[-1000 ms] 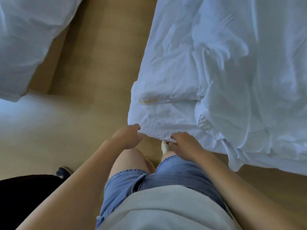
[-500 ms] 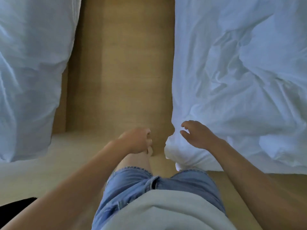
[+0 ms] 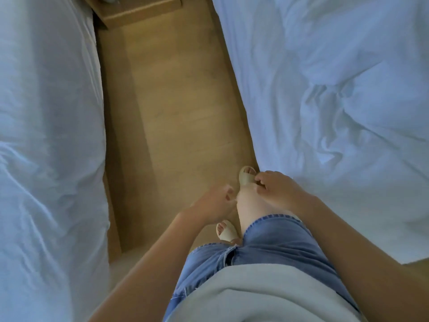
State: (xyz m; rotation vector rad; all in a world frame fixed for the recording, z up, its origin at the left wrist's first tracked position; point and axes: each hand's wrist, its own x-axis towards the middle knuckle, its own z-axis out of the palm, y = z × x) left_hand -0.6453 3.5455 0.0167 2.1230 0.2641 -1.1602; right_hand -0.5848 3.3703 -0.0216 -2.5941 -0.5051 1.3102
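A crumpled white duvet (image 3: pixel 336 101) covers the bed on the right, its edge hanging beside the aisle. My right hand (image 3: pixel 276 191) hovers just left of that edge, above my knee, fingers loosely curled and holding nothing. A little further left, my left hand (image 3: pixel 216 203) hangs over the floor, also loosely curled and empty. Neither hand touches the bedding.
A second bed with white bedding (image 3: pixel 46 135) fills the left side. A narrow strip of wooden floor (image 3: pixel 176 112) runs between the beds to a wooden nightstand (image 3: pixel 139 10) at the far end. My feet in pale slippers (image 3: pixel 247 175) stand in the aisle.
A second ago both hands held the duvet's corner; they have let go. I have stepped into the aisle between the beds, and the view has turned along it.
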